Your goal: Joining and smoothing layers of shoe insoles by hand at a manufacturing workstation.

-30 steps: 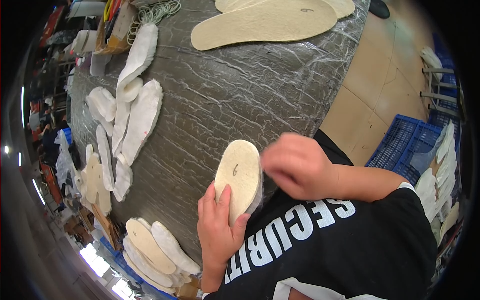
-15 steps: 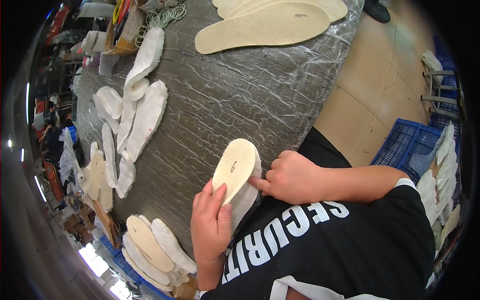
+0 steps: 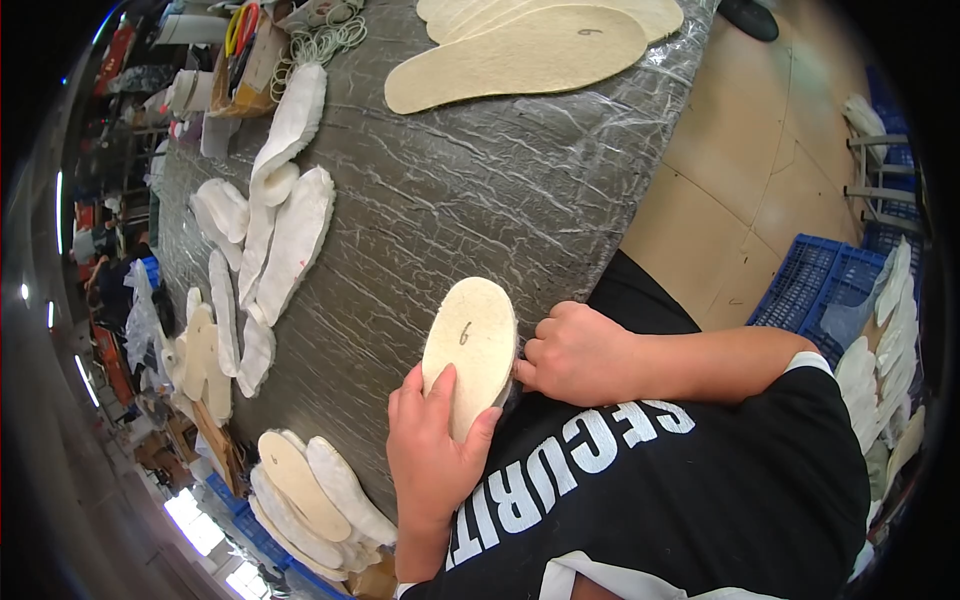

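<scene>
A cream felt insole point(image 3: 472, 310) with a handwritten mark lies near the front edge of the wrapped table. My left hand point(image 3: 435, 440) grips its lower part, fingers and thumb spread over the top face. A white fleecy layer shows thinly along its right side. My right hand point(image 3: 585, 355) is closed, fingers curled and thumb tip at the insole's right edge; whatever it pinches there is hidden. Several larger cream insoles point(image 3: 520, 60) lie fanned at the far end. White fleecy insoles point(image 3: 297, 245) lie loosely to the left.
Plastic film covers the dark table point(image 3: 420, 190). A stacked pile of insoles point(image 3: 305, 490) sits at the lower left. An open carton point(image 3: 250, 85) holding scissors point(image 3: 240, 30) stands far left, beside pale elastic loops point(image 3: 330, 40). Blue crates point(image 3: 815, 285) stand at the right.
The insole has turned so its cream face lies flatter to view, and less of the white underside shows. My right index finger, stretched out before, is now curled in.
</scene>
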`<state>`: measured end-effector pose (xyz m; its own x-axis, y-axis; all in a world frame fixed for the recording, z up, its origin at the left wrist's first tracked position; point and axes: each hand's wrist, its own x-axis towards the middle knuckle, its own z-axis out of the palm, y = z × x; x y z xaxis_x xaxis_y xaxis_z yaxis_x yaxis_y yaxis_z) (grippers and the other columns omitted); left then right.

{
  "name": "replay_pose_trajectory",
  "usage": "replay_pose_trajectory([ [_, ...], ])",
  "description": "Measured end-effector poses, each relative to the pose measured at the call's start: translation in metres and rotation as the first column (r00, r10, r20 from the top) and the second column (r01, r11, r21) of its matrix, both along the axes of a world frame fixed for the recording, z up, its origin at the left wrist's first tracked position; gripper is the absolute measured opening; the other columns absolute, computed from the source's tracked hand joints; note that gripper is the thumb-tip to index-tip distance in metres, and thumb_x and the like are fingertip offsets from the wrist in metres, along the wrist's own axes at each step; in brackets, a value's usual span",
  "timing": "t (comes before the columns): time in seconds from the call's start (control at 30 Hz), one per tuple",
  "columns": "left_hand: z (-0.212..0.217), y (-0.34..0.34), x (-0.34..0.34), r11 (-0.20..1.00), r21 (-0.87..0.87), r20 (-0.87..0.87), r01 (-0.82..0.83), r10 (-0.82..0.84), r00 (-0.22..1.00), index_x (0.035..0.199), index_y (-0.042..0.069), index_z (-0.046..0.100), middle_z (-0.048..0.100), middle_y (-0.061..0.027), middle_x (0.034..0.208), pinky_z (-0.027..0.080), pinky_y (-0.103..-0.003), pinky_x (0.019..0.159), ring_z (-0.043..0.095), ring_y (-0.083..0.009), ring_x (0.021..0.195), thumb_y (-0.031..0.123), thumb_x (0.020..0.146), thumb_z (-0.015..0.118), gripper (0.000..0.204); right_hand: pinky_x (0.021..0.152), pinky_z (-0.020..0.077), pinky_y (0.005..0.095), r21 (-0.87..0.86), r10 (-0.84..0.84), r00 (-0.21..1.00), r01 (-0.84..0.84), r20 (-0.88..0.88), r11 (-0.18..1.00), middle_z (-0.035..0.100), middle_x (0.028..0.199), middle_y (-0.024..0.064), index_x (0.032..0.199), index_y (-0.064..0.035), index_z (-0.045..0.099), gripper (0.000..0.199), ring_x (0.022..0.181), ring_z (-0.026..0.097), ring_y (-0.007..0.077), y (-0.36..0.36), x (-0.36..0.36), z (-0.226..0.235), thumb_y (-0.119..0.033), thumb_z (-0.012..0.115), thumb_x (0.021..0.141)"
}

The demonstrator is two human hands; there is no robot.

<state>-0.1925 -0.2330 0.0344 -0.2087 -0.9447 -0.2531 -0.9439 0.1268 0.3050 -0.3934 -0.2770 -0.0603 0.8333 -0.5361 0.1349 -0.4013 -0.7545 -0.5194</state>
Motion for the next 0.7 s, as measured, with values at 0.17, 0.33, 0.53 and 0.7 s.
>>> replay_pose_trajectory([
  [0.17,-0.001,0.0,-0.002,1.0,-0.016,0.068,0.025,-0.024,0.997,0.119,-0.001,0.059,0.052,-0.0243,0.122,0.048,-0.045,0.083,0.053,-0.0387,0.104,0.038,0.076,0.075,0.06,0.059,0.0442,0.0332,-0.027,-0.002,1.0,0.002,0.023,1.0,0.061,0.064,0.001,0.073,-0.0106,0.061,0.009,0.067,0.063,0.0197,0.002,0.0,-0.002,-0.019,0.06,0.076],
  [0.33,-0.001,-0.003,-0.006,0.999,-0.023,0.108,0.037,-0.034,0.994,0.118,0.0,0.059,0.051,-0.0241,0.122,0.05,-0.045,0.081,0.053,-0.0384,0.104,0.037,0.075,0.075,0.059,0.059,0.0433,0.0335,-0.062,-0.024,0.997,0.028,0.073,0.998,0.058,0.062,0.0005,0.073,-0.0102,0.061,0.01,0.065,0.061,0.0193,0.004,0.0,-0.007,-0.019,0.059,0.077],
  [0.53,-0.002,-0.003,-0.005,0.999,-0.024,0.136,0.041,-0.037,0.99,0.118,0.0,0.06,0.052,-0.0239,0.121,0.05,-0.045,0.081,0.053,-0.0384,0.103,0.036,0.075,0.075,0.058,0.056,0.0394,0.0325,-0.132,0.001,0.99,0.018,0.143,0.991,0.055,0.062,-0.0016,0.081,-0.0109,0.064,0.011,0.062,0.058,0.0175,0.006,-0.003,-0.014,-0.02,0.058,0.079],
  [0.7,-0.01,-0.005,0.0,0.998,-0.063,0.155,0.023,-0.013,0.988,0.118,0.0,0.06,0.052,-0.0235,0.122,0.049,-0.045,0.082,0.054,-0.0386,0.104,0.034,0.074,0.076,0.058,0.055,0.037,0.0313,-0.177,0.045,0.953,0.009,0.301,0.984,0.052,0.063,-0.0035,0.101,-0.0157,0.069,0.025,0.059,0.054,0.0151,0.01,-0.01,-0.024,-0.021,0.058,0.079],
])
